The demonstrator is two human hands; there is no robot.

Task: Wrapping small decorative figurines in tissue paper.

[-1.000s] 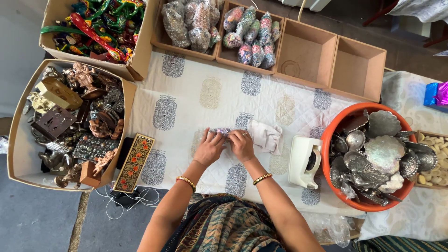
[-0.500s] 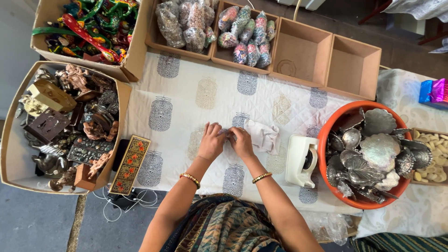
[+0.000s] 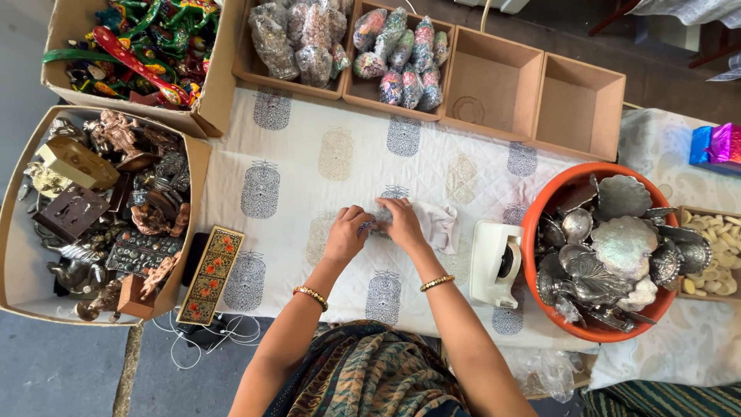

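- Fingertips of both hands meet at the centre of the frame, pinched onto a small clear-wrapped bundle (image 3: 376, 222) lying on the white block-printed table cloth (image 3: 309, 154).
- Left hand (image 3: 347, 233) is curled, its fingers closed on the bundle's left end; right hand (image 3: 401, 224) covers the right end, gripping it, and rests against a crumpled white cloth (image 3: 442, 225) just beside it.
- Compared with the two earlier head views, the hands have barely shifted: they stay joined on the same spot, the right one a little more over the bundle. By my reading, the handling of this one bundle is still going on, with nothing set aside yet.
- Counts, head view: two bangles, one on each wrist; four small brown cardboard trays (image 3: 494, 85) along the upper edge, two filled with wrapped packets and two bare.
- One white tape dispenser (image 3: 496, 264) sits right of the hands, near one orange plastic tub (image 3: 544, 212) heaped with silver shell-shaped dishes, too overlapped to count.
- One large cardboard box of metal figurines (image 3: 197, 166) at left, one box of painted wooden toys (image 3: 212, 93) at upper left, one long painted case (image 3: 210, 274) beside the box.
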